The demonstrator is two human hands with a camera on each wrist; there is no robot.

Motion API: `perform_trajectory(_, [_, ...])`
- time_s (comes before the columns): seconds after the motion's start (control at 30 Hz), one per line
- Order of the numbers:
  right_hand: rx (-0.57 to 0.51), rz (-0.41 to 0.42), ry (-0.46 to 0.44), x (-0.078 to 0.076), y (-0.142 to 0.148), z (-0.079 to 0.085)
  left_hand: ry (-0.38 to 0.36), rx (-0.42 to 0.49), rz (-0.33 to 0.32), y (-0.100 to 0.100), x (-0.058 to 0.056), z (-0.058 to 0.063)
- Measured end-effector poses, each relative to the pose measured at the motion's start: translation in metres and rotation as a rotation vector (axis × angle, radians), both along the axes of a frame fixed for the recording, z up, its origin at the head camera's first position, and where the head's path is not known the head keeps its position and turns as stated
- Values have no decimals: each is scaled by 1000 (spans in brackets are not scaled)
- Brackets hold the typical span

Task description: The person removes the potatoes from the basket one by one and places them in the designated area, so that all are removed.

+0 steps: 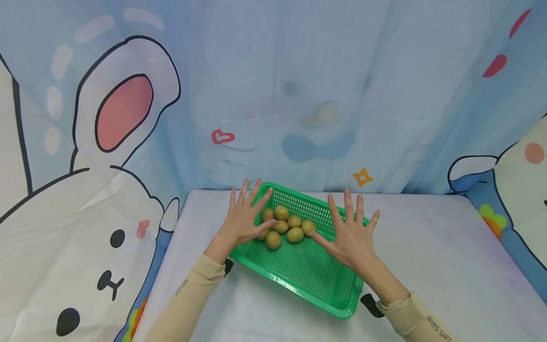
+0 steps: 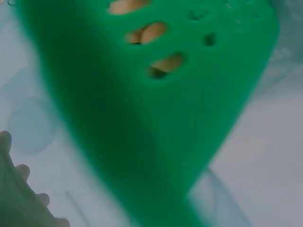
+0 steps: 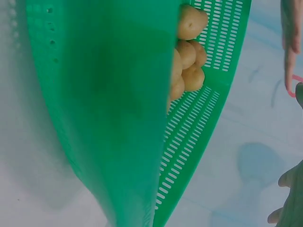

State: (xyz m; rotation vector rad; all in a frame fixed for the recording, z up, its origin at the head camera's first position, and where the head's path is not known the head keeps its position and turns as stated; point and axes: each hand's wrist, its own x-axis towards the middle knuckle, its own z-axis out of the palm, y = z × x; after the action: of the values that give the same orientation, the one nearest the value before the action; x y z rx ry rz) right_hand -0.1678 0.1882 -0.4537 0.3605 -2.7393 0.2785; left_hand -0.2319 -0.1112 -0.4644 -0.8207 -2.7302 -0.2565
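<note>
A green plastic basket (image 1: 278, 280) sits at an angle on the white-covered table. Several small potatoes (image 1: 295, 234) are bunched toward its left and back part. My left hand (image 1: 243, 221) is over the basket's left end, fingers spread and holding nothing. Over the right end is my right hand (image 1: 352, 237), also spread wide with nothing in it. In the left wrist view the basket wall (image 2: 203, 113) fills the middle, and potatoes (image 2: 154, 32) show through its slots. The right wrist view has potatoes (image 3: 193, 78) partly hidden behind the near wall.
The pale tabletop (image 1: 427, 247) extends to the right of the basket. A blue printed curtain (image 1: 273, 85) hangs right behind the table, with a cartoon rabbit (image 1: 98, 228) on its left side. Dark wrist straps (image 1: 371, 305) show beneath the beige sleeves (image 1: 192, 289).
</note>
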Motion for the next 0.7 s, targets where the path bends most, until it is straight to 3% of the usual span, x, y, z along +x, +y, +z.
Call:
perform_trajectory(0.23, [-1,-5,-9,3,1,-1,-95,41,2,-12,-9,-12])
perform_trajectory(0.5, [5,-8,-50,6,1,-6,-65,83,-45,-25,-12,-27])
perform_trajectory(0.7, [2,-16,-69,10,3,-10,-116,131,-38,-30,-9,-37])
